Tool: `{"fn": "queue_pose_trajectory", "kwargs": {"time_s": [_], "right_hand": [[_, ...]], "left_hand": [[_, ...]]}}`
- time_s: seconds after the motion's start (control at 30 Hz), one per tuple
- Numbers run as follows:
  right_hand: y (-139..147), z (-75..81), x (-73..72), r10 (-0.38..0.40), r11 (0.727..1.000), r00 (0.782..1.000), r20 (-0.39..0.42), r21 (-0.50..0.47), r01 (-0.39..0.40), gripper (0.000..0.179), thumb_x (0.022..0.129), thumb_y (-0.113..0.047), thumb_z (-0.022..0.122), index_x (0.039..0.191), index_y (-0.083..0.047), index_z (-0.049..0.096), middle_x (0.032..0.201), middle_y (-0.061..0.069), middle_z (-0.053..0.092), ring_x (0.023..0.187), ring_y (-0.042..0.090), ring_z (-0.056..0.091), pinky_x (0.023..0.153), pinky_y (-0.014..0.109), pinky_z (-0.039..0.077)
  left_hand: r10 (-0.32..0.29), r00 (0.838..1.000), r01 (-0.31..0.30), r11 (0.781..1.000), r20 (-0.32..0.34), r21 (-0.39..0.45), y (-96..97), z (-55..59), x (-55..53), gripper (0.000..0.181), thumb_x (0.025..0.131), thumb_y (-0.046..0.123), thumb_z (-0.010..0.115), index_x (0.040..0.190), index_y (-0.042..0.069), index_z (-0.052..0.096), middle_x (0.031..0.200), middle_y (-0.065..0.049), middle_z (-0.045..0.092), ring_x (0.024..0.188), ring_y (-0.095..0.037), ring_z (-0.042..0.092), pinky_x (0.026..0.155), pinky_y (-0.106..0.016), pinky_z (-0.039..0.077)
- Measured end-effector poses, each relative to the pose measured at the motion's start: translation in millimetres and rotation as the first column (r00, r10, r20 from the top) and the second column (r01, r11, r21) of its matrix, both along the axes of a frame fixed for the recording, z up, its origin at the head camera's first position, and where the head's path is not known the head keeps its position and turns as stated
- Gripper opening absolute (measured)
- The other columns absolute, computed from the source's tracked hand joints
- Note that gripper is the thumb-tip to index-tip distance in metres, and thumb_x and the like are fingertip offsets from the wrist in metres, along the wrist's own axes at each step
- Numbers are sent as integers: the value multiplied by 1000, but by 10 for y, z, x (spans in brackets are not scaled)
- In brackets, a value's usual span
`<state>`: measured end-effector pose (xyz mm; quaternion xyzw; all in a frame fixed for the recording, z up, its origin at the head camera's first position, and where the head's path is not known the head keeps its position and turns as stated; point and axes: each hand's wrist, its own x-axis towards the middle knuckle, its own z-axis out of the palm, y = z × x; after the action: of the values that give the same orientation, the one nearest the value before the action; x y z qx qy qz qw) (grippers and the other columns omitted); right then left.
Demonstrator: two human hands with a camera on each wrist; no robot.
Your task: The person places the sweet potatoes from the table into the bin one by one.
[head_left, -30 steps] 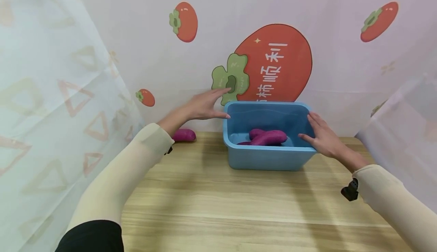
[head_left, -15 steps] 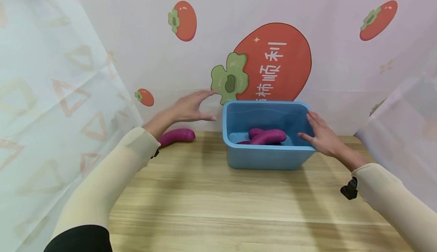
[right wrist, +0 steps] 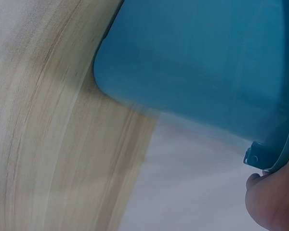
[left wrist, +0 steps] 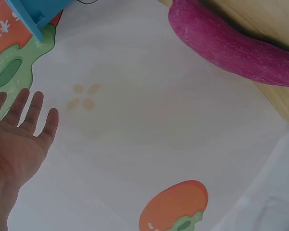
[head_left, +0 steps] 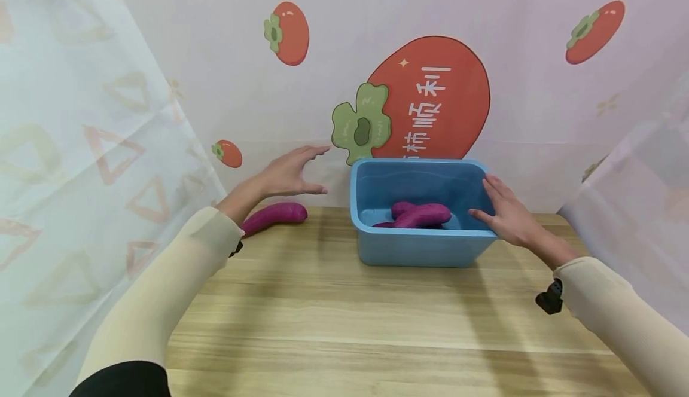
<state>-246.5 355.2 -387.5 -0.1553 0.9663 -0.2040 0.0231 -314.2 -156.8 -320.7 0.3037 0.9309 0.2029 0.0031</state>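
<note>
My left hand [head_left: 285, 173] hovers left of the blue plastic bin [head_left: 425, 250], thumb and fingers spread apart with nothing between them. Below its wrist lies a long, curved magenta-purple vegetable [head_left: 282, 212], rather like a sweet potato, partly covered by the sleeve. The left wrist view shows its slightly rough skin, well away from the outstretched fingers [left wrist: 32, 113]. My right hand [head_left: 508, 217] rests on the bin's right rim, fingers nearly straight along it and thumb reaching over the inside. Inside the bin, similar purple vegetables [head_left: 425, 216] lie crossed, partly hidden by its front wall.
The wooden table [head_left: 344, 325] stretches in front of the bin. Close behind stands a white cloth backdrop [head_left: 226, 56] printed with persimmons. Pale cloth sheets flank the table on the left [head_left: 70, 176] and right [head_left: 640, 217].
My left hand has moved left, away from the bin's left rim, uncovering more of the vegetable on the table. The right hand and the bin have stayed in place.
</note>
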Motion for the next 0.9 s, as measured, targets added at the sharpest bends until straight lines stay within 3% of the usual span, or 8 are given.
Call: {"fn": "queue_pose_trajectory", "kwargs": {"time_s": [0.43, 0.77, 0.9], "right_hand": [[5, -10, -1, -13, 1000, 1000, 8, 1, 13, 95, 107, -46, 56, 166, 7, 4, 173, 32, 0, 159, 52, -1, 119, 78, 13], [-14, 2, -11, -1, 1000, 1000, 6, -10, 1, 94, 107, -45, 57, 165, 9, 6, 172, 33, 2, 159, 53, 0, 120, 78, 13], [-11, 12, 1, -6, 1000, 1000, 7, -16, 6, 94, 107, -44, 57, 165, 9, 6, 172, 34, 2, 159, 53, 0, 119, 79, 12]], "left_hand": [[21, 1000, -22, 999, 23, 47, -253, -162, -37, 98, 85, 43, 87, 163, 10, 39, 161, -14, 48, 143, -34, 49, 115, -59, 43], [1, 997, -10, 992, 72, 123, -474, -327, -43, 98, 85, 36, 89, 163, 6, 38, 160, -18, 46, 146, -38, 45, 120, -61, 35], [-45, 996, 30, 982, 78, 187, -522, -383, -50, 97, 85, 25, 90, 163, 3, 37, 161, -21, 46, 145, -42, 45, 120, -62, 35]]}}
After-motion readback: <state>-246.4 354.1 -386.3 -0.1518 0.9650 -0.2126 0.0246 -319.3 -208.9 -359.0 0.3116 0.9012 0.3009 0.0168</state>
